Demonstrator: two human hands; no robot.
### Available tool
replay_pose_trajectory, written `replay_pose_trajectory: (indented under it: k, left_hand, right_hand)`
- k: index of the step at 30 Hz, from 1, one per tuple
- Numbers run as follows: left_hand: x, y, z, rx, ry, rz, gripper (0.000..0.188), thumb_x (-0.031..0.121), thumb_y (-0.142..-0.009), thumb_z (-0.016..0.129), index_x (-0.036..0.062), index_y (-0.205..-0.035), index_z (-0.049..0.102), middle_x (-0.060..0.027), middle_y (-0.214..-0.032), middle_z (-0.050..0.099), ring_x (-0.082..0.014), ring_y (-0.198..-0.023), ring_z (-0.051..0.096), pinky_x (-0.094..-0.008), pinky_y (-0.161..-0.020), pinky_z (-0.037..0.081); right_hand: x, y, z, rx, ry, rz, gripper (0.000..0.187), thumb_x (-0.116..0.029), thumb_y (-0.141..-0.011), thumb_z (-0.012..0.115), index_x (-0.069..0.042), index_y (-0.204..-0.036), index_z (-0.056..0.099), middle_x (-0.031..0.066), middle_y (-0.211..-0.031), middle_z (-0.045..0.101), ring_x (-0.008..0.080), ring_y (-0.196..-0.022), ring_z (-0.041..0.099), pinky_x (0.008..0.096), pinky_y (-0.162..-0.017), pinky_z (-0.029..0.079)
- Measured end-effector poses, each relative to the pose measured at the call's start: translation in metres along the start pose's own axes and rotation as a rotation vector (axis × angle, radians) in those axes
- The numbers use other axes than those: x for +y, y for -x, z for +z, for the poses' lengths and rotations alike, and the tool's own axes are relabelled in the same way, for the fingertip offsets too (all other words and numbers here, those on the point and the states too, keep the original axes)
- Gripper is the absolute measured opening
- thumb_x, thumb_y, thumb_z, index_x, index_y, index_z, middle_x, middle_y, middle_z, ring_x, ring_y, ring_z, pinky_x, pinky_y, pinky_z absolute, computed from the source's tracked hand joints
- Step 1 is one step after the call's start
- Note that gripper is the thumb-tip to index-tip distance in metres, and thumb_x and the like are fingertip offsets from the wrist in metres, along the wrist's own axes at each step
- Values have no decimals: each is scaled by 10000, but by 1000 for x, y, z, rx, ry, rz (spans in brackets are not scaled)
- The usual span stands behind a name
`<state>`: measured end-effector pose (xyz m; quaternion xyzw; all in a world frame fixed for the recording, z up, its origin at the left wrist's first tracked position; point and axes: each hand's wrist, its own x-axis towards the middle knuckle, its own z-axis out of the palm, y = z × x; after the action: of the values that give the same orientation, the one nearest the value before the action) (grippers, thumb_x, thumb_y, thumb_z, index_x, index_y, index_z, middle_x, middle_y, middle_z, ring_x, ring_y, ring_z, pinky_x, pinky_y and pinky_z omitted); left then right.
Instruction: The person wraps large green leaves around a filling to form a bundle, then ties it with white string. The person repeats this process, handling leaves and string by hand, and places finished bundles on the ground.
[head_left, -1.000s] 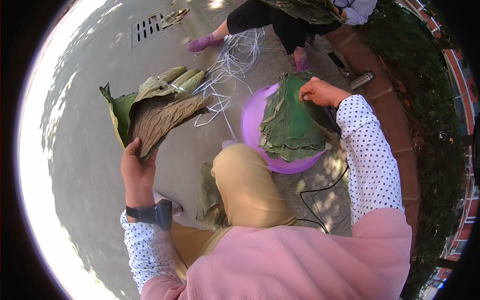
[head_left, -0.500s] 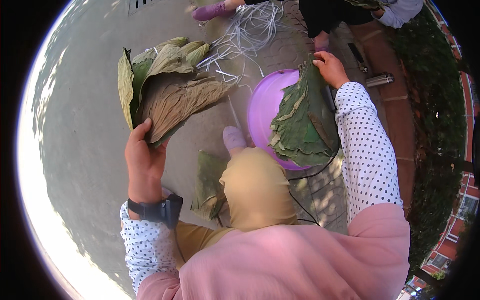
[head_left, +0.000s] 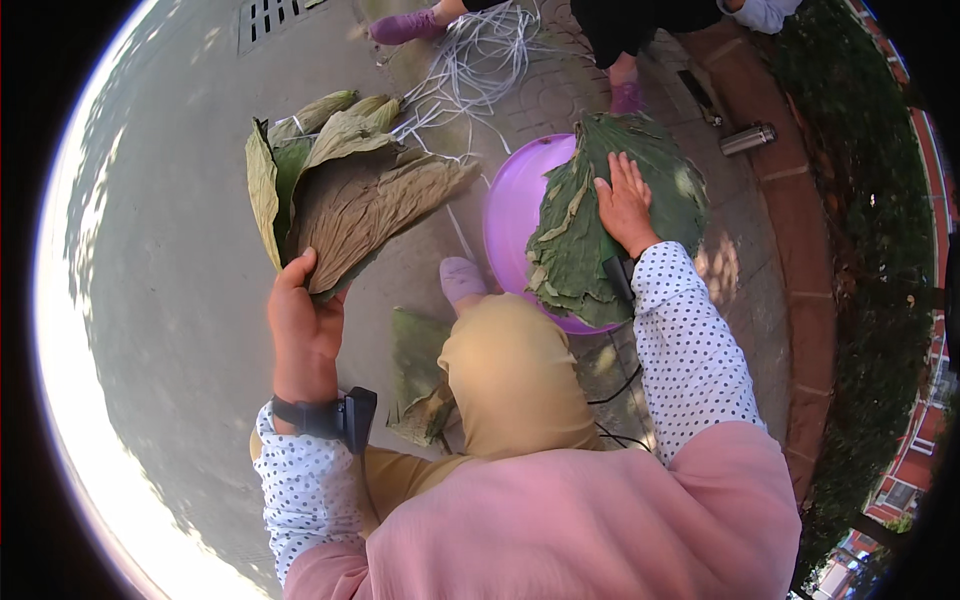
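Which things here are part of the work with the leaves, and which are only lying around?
In use:
- left hand holding a bunch of big leaves
- right hand flat on the leaf pile
- purple basin under that pile

Lying about:
- white strings
- metal flask
- loose leaves by the knee
- drain grate

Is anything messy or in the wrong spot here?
A little. A few leaves lie loose on the pavement by the knee, apart from the pile of leaves in the purple basin under the right hand. White strings sprawl in a tangle on the ground. The left hand grips a fan of leaves.
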<state>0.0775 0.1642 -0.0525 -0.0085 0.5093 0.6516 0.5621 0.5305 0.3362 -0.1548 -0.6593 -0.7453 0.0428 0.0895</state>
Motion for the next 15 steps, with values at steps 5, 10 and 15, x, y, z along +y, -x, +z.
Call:
replay_pose_trajectory:
  k: [5, 10, 15]
  left_hand:
    - [0, 3, 3, 4, 38, 26, 335, 88, -1021, 538, -20, -1339, 543, -154, -1271, 688, -289, -1102, 718, -422, -949, 618]
    - [1, 0, -1, -8, 31, 5, 321, 93, -1026, 538, -23, -1325, 545, -156, -1277, 681, -292, -1112, 711, -436, -958, 611]
    - [2, 6, 5, -9, 32, 14, 323, 101, -1030, 537, -28, -1326, 541, -155, -1265, 681, -292, -1101, 710, -449, -960, 605]
  right_hand:
    - [5, 15, -44, -41, -67, -57, 587, -347, -1014, 628, -54, -1509, 512, 201, -1611, 433, 378, -1478, 407, 467, -1182, 354]
    - [10, 43, -66, -171, -158, 16, 478, -242, -969, 685, -13, -1378, 592, 241, -1312, 643, 417, -1182, 626, 465, -980, 511]
    - [-17, 41, -62, -51, -304, -55, 417, -214, -960, 673, 13, -1306, 623, 265, -1160, 698, 441, -1044, 679, 485, -919, 533]
